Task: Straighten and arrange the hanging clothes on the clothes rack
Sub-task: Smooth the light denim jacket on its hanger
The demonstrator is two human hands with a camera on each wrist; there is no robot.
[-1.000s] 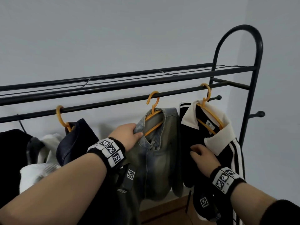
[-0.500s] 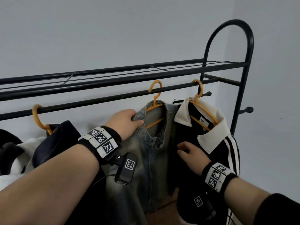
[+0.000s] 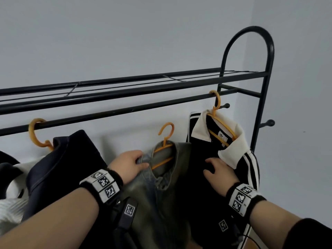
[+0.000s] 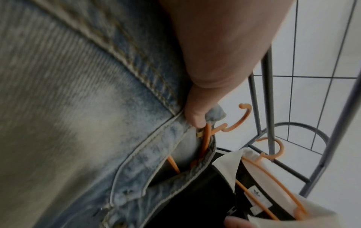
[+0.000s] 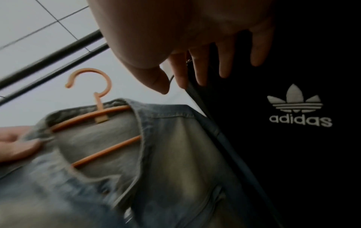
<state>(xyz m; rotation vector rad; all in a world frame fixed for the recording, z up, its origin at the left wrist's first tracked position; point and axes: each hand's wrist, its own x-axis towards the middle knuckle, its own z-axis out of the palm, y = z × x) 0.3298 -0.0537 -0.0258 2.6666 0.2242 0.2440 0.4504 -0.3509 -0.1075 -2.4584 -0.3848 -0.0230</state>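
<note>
Denim jacket off the rail, hanger free; our left hand pinches its collar. Our right hand, fingers spread, lies flat on the black jacket.

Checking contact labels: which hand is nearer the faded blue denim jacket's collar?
Left. The left hand pinches the faded blue denim jacket at its collar; the right hand rests beside it on the black white-collared jacket.

soft even light; wrist views dim, blurred (near denim smeared)
</note>
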